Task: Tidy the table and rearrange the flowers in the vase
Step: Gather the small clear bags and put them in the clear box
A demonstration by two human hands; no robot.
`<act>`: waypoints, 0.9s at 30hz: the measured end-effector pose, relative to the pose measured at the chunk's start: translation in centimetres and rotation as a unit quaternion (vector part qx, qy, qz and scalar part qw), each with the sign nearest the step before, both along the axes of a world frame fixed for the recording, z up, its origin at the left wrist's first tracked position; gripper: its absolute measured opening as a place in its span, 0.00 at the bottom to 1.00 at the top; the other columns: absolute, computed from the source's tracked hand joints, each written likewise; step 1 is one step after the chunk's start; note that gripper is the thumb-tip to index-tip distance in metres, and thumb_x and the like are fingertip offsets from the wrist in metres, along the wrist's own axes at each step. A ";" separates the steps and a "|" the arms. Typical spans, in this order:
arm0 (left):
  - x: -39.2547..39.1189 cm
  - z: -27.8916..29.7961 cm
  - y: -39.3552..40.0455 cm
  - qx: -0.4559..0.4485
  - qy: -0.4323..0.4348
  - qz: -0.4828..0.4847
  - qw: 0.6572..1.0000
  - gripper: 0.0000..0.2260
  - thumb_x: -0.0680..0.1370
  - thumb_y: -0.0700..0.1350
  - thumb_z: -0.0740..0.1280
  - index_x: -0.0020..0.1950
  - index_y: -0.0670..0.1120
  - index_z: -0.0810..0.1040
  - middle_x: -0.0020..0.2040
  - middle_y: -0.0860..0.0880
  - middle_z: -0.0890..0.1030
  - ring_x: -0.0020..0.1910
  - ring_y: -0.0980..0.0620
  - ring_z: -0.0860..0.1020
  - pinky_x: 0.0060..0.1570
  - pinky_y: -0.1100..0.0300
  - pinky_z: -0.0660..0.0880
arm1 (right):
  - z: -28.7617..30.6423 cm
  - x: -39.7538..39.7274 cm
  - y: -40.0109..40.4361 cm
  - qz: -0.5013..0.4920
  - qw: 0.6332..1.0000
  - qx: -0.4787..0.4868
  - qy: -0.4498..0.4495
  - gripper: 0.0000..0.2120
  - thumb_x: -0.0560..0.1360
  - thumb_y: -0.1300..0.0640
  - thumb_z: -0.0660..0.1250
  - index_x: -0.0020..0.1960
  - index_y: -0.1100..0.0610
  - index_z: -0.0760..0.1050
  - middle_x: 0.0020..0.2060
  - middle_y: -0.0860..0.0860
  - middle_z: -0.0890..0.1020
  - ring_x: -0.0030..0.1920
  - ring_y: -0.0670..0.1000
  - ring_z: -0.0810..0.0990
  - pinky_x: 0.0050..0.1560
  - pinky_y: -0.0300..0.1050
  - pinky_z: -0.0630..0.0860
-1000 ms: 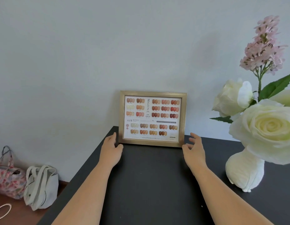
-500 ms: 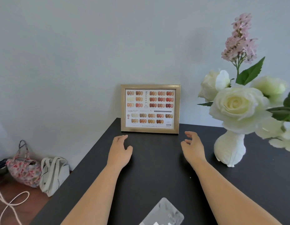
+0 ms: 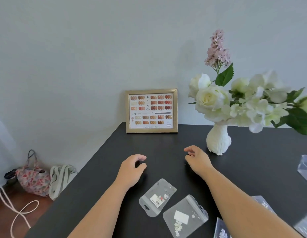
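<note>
A gold-framed colour chart (image 3: 151, 111) leans upright against the wall at the back left corner of the black table (image 3: 166, 146). To its right stands a white vase (image 3: 218, 140) with white roses (image 3: 211, 100) and one pink flower spike (image 3: 218, 48). My left hand (image 3: 132, 169) and my right hand (image 3: 197, 160) hover over the table in front of the frame, fingers loosely curled and apart, holding nothing. Two small clear plastic bags (image 3: 157, 197) (image 3: 185, 215) with tiny flower pieces lie flat between my forearms.
More clear bags lie at the right edge (image 3: 306, 167) and the lower right (image 3: 221, 229). On the floor to the left sit a floral bag (image 3: 33, 177), a white tote (image 3: 60, 177) and a pale cord (image 3: 17, 212). The table's left edge runs diagonally.
Both hands have let go of the frame's lower corners and drawn back toward me. The view has pulled back and dipped, bringing the plastic bags into sight.
</note>
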State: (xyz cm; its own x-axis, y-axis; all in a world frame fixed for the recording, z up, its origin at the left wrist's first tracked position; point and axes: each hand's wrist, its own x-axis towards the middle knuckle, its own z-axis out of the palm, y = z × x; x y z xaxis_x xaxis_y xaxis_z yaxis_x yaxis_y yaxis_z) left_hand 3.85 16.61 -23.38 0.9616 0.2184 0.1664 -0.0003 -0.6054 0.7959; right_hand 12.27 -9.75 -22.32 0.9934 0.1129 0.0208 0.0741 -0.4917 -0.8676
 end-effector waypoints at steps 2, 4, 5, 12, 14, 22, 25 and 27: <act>-1.3 0.1 -0.5 -0.012 -0.007 -0.003 1.000 0.10 0.76 0.44 0.68 0.54 0.56 0.80 0.53 0.60 0.81 0.56 0.63 0.77 0.59 0.66 0.69 | 0.1 -1.0 -0.5 0.009 1.000 -0.007 0.003 0.13 0.76 0.61 0.63 0.56 0.47 0.76 0.57 0.48 0.76 0.60 0.47 0.74 0.54 0.40 0.69; -2.6 0.2 -0.9 -0.025 -0.013 -0.007 1.000 0.09 0.76 0.43 0.68 0.53 0.56 0.81 0.51 0.60 0.82 0.55 0.64 0.77 0.58 0.67 0.70 | 0.2 -2.0 -0.9 0.015 1.000 -0.014 0.001 0.12 0.76 0.61 0.64 0.56 0.47 0.77 0.56 0.47 0.76 0.61 0.47 0.74 0.55 0.40 0.69; -3.2 0.3 -1.2 -0.029 -0.014 -0.010 0.999 0.09 0.76 0.43 0.68 0.52 0.56 0.81 0.51 0.59 0.82 0.54 0.64 0.78 0.58 0.67 0.70 | 0.2 -2.4 -1.1 0.017 1.000 -0.018 0.000 0.12 0.76 0.61 0.64 0.55 0.47 0.77 0.55 0.46 0.75 0.62 0.48 0.74 0.55 0.40 0.68; -6.4 0.7 -2.4 -0.039 0.002 -0.035 0.999 0.08 0.74 0.50 0.68 0.51 0.60 0.80 0.46 0.62 0.83 0.53 0.65 0.77 0.56 0.66 0.69 | 1.2 -5.5 -1.9 0.087 0.987 -0.134 -0.008 0.07 0.76 0.55 0.67 0.53 0.49 0.79 0.55 0.45 0.78 0.56 0.47 0.76 0.52 0.39 0.68; -7.1 0.8 -2.6 -0.018 0.006 -0.043 0.999 0.08 0.74 0.52 0.68 0.52 0.61 0.79 0.46 0.64 0.82 0.53 0.67 0.76 0.53 0.67 0.68 | 1.6 -6.7 -1.7 0.119 0.976 -0.184 -0.013 0.07 0.77 0.51 0.66 0.53 0.50 0.80 0.55 0.46 0.80 0.53 0.48 0.78 0.51 0.40 0.70; -10.1 1.0 -4.4 0.067 0.023 -0.078 0.994 0.24 0.70 0.62 0.69 0.64 0.62 0.71 0.55 0.61 0.77 0.55 0.67 0.72 0.50 0.68 0.67 | 3.2 -11.6 -2.3 0.214 0.946 -0.240 0.050 0.32 0.68 0.24 0.58 0.62 0.44 0.74 0.72 0.50 0.70 0.72 0.53 0.66 0.70 0.58 0.63; -10.7 1.1 -4.8 0.101 0.026 -0.092 0.990 0.29 0.68 0.65 0.69 0.67 0.62 0.67 0.57 0.61 0.74 0.58 0.61 0.72 0.51 0.66 0.68 | 4.0 -12.8 -3.1 0.254 0.929 -0.254 0.092 0.38 0.58 0.24 0.69 0.64 0.39 0.71 0.77 0.47 0.60 0.74 0.53 0.62 0.71 0.57 0.60; -11.2 0.8 -5.1 0.128 0.025 -0.090 0.987 0.31 0.67 0.64 0.69 0.68 0.60 0.66 0.59 0.59 0.72 0.60 0.58 0.70 0.55 0.60 0.69 | 4.2 -13.5 -3.7 0.264 0.924 -0.257 0.104 0.39 0.57 0.32 0.76 0.65 0.39 0.69 0.76 0.46 0.60 0.72 0.53 0.64 0.69 0.55 0.63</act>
State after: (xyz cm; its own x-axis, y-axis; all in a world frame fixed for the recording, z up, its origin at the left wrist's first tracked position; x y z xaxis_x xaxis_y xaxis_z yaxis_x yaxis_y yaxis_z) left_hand -7.35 11.46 -22.57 0.9893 0.0005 0.1458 -0.0907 -0.7810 0.6178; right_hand -1.27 -13.45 -18.12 0.7729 0.5248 -0.3567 0.2794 -0.7861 -0.5513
